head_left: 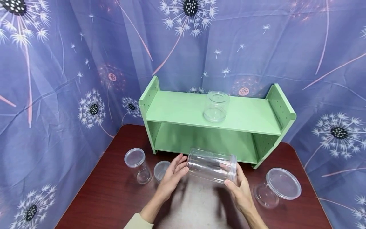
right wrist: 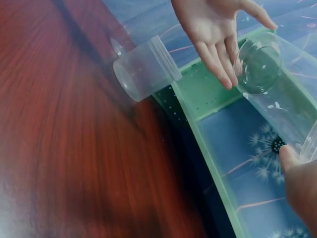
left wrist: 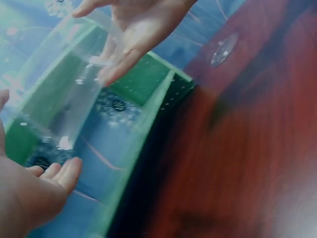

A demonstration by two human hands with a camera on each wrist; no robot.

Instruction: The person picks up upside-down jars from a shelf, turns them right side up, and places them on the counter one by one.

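A tall clear plastic jar [head_left: 208, 166] lies sideways in the air in front of the green shelf [head_left: 177, 106], its lidded end to the right. My right hand [head_left: 240, 192] grips that lidded end, thumb on the near side and fingers behind. At the jar's base is my left hand [head_left: 171, 178], palm turned up and fingers extended. In the right wrist view the left hand's fingers [right wrist: 220, 62] look straight beside the base; whether they touch it is hard to tell. The left wrist view also shows the jar [left wrist: 64, 84] spanning the gap between both hands.
A clear lidded jar [head_left: 216, 106] stands on the upper shelf. On the dark red table [head_left: 94, 197], a narrow jar [head_left: 135, 158] and a small jar [head_left: 160, 168] stand left, and a wide-lidded jar [head_left: 283, 183] stands right. A patterned blue curtain [head_left: 183, 57] hangs behind.
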